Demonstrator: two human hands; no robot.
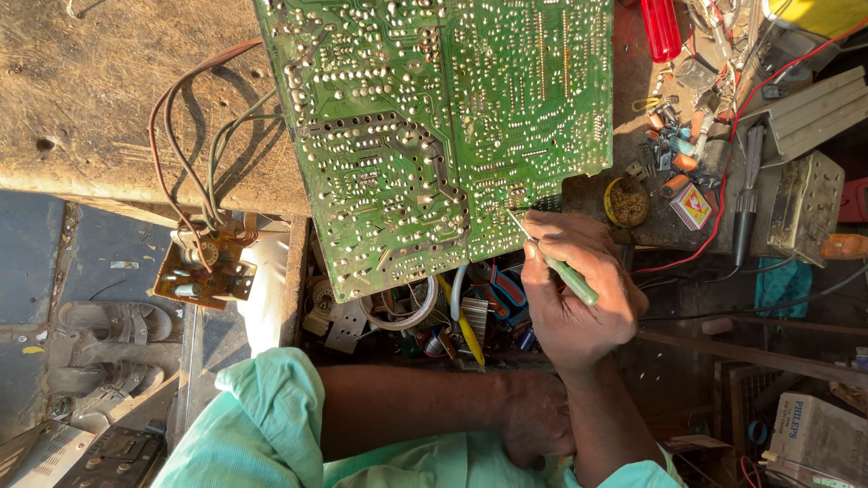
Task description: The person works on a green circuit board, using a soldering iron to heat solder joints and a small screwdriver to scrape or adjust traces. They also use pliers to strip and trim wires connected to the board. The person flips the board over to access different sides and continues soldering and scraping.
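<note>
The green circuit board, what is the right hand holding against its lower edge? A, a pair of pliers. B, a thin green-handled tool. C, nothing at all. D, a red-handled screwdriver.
B: the right hand grips a thin green-handled tool whose metal tip touches the solder side of the green circuit board near its lower right edge.

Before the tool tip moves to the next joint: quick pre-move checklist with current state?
1. Right hand grips the green-handled tool like a pen: ok.
2. Tip rests on the solder side of the green circuit board, near its lower edge: ok.
3. Left hand steadies the board: not ok, it lies under the right wrist, off the board.
4. Board fully supported: not ok, its lower part overhangs the bench edge.
5. Wire bundle to the small brown board slack: ok.
6. Tip condition: cannot tell.
</note>
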